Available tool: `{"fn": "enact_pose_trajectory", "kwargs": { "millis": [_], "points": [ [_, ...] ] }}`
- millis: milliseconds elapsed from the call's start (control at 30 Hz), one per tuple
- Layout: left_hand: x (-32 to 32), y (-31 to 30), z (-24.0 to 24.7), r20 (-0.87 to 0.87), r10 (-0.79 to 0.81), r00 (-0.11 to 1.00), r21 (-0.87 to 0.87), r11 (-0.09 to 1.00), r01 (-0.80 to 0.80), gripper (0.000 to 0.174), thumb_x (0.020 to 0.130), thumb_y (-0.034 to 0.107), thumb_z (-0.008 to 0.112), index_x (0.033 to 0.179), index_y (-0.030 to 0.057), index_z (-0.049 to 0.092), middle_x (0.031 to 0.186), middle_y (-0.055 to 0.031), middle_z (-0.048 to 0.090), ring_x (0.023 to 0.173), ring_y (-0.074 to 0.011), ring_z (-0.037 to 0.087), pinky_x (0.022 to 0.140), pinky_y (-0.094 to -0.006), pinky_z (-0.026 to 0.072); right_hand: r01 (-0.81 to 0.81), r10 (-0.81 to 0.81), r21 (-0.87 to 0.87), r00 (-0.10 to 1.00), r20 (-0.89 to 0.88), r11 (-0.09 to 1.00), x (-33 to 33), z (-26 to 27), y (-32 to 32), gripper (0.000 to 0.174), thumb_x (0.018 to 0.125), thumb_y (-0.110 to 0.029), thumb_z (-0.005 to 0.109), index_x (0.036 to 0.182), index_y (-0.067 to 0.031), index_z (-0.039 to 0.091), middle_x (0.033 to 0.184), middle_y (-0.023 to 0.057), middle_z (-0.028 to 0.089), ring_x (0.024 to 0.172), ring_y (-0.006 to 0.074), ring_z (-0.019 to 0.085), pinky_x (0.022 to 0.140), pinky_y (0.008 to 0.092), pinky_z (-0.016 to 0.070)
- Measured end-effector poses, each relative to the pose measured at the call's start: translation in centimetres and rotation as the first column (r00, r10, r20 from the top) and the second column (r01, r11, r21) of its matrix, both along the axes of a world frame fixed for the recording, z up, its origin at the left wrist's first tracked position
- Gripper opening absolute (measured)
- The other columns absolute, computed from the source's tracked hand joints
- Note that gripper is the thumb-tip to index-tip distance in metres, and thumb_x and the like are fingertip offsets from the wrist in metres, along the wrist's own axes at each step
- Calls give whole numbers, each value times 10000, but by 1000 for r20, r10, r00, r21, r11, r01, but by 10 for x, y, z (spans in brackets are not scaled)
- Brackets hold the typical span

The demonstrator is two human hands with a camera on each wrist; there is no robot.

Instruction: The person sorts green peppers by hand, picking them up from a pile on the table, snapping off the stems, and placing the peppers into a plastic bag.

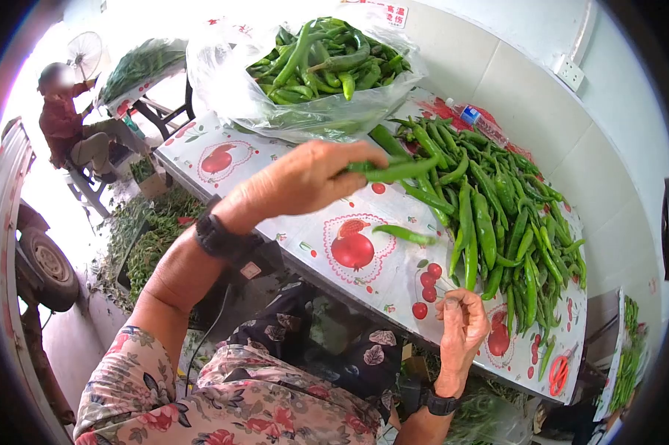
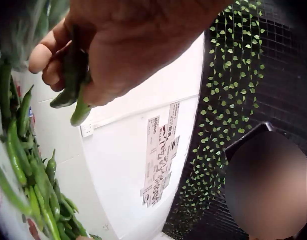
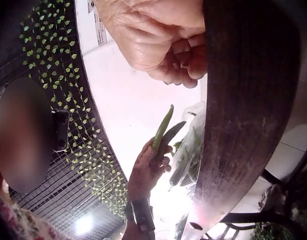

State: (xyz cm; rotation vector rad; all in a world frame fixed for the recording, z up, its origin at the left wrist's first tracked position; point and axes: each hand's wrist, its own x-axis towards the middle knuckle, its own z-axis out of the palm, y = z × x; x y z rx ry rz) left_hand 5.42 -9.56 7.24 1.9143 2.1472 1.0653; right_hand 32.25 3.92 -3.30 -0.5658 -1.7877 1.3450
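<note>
My left hand (image 1: 316, 178) is raised over the table and grips green chili peppers (image 1: 403, 170). In the left wrist view, two of these peppers stick out below the thumb. A large pile of green peppers (image 1: 509, 215) spreads over the right half of the table. One loose pepper (image 1: 404, 235) lies by itself left of the pile. My right hand (image 1: 462, 330) is at the table's front edge, close to the lower left of the pile. Its fingers are loosely bent, and nothing shows between them in the right wrist view.
A clear plastic bag (image 1: 305, 122) full of peppers stands at the back of the patterned table (image 1: 282, 204). Orange-handled scissors (image 1: 559, 374) lie at the right end. A plastic bottle (image 1: 483, 122) lies behind the pile. A person (image 1: 64, 111) sits at another table, far left.
</note>
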Motion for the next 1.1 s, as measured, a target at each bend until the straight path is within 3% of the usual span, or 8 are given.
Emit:
{"fn": "enact_pose_trajectory", "kwargs": {
  "millis": [133,200,367,467,567,767,967,1100],
  "points": [
    [-17,-1,23,58,183,981,109,976,-188,303,890,131,545,1184,63,566,1002,-116,641,784,-203,615,735,-324,490,17,-17,-18,1000,24,1000,-1,0,0,93,886,-54,591,950,14,594,803,43,625,716,81,562,656,220,458],
    [-50,8,18,-183,256,949,396,903,-167,308,892,151,543,1184,56,569,1055,-137,654,917,-230,630,830,-353,487,8,-8,-21,1000,7,1000,0,-1,1,93,884,-51,591,947,18,592,800,44,624,723,83,564,660,219,458],
    [-92,15,43,-198,534,822,394,811,-433,313,859,131,566,1154,29,583,1049,-164,647,973,-298,628,869,-367,471,8,-8,-42,1000,3,999,-1,1,-2,92,885,-48,590,950,18,592,792,40,617,715,76,548,659,212,448],
    [-149,26,25,-397,574,716,422,807,-414,331,837,123,578,1152,22,577,1011,-162,647,959,-340,614,872,-398,465,3,-3,-40,1000,0,999,-1,1,-1,89,886,-47,589,951,13,593,796,35,613,707,70,534,653,209,441],
    [-152,28,19,-437,607,664,413,791,-451,311,808,138,581,1109,61,607,1039,-147,614,984,-346,581,866,-440,454,4,-4,-22,1000,-10,1000,0,0,0,85,886,-45,588,950,11,592,808,32,612,709,65,528,643,208,434],
    [-131,23,16,-472,644,602,463,762,-452,330,808,85,607,1137,64,594,1195,-111,584,1104,-314,546,970,-390,411,-2,2,-14,1000,-16,1000,0,0,-1,81,890,-44,581,947,13,587,813,30,610,708,58,523,630,201,417],
    [-116,20,14,-486,581,653,603,764,-230,263,806,67,625,1069,72,634,1137,-113,622,1081,-275,581,955,-358,441,8,-8,16,1000,0,1000,0,-2,1,74,896,-44,575,944,12,585,793,28,610,700,54,518,628,194,412],
    [-49,25,7,-294,239,926,411,906,-103,249,810,76,643,1059,64,642,1041,-109,657,964,-217,635,867,-324,490,4,-4,13,1000,-2,1000,0,-1,0,79,901,-53,578,947,10,586,797,26,612,706,55,525,637,198,419]
  ]
}}
